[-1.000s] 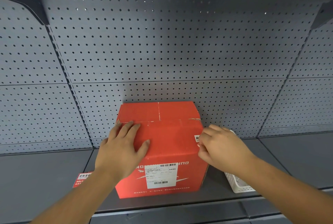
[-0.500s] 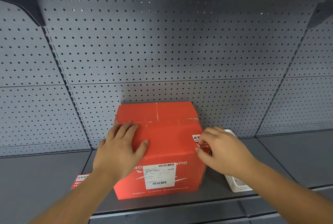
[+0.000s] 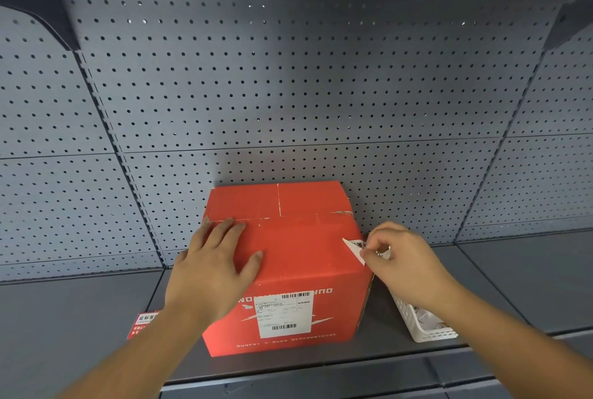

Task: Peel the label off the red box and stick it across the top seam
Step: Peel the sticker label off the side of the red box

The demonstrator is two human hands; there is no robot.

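Red box [image 3: 288, 270]: stands on the grey shelf [image 3: 80, 312] against the pegboard back panel [image 3: 288, 93], front face toward the camera, top flaps shut.
Top seam [image 3: 278, 198]: a pale line running front to back across the lid – bare, nothing stuck over it yet.
Label [image 3: 354, 247]: small, white-backed, at the box's upper right front edge; 1 corner is lifted and folded outward, the rest hidden behind the fingers, so how much is free cannot be told.
Right hand [image 3: 398, 257]: fingertips pinched shut on the label's raised corner.
Left hand [image 3: 215, 267]: open and flat, palm on the front face, fingertips reaching the top front edge – bracing the box.
Shipping label [image 3: 284, 313]: larger, white, barcoded, low on the front face; not the one being pulled.
Red sticker [image 3: 142, 323]: lies flat on the shelf left of the box, partly behind the left forearm.
White basket [image 3: 420, 321]: on the shelf just right of the box, under the right forearm.
Risk, tearing: a sharp or sideways pull could likely rip the thin label at the fold.
Risk, curling: the freed adhesive side could fold onto itself or stick to the fingers.
Risk, shifting: if the left hand eases off, the box may slide toward the basket.
Risk, placement: pressed down crooked, it would probably miss the seam.
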